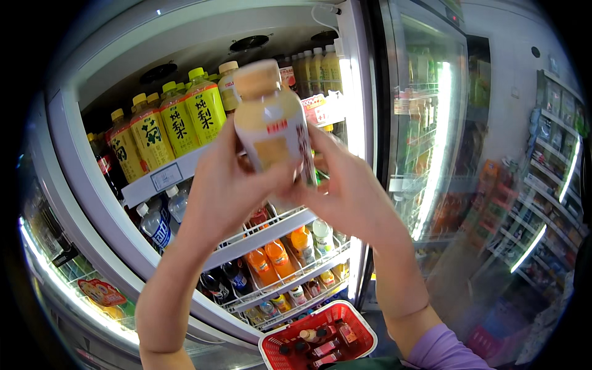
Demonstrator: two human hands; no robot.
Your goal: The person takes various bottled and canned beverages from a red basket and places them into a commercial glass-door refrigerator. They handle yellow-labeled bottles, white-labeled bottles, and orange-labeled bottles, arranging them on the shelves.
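Observation:
A plastic drink bottle with a tan cap and a pale label is held up before the refrigerator's top shelf, slightly blurred. My left hand grips its lower left side, and my right hand grips its lower right side; the fingers behind it are partly hidden. Behind the bottle, a similar tan-capped bottle stands on the top shelf. To its left are yellow-green drink bottles and yellow-capped tea bottles. Below my hands, a red shopping basket with a white rim holds several dark-capped bottles and one tan-capped bottle.
Lower wire shelves hold orange soda bottles, dark soda bottles and clear bottles. A white price rail edges the top shelf. An open glass refrigerator door stands at right, with store shelving beyond it.

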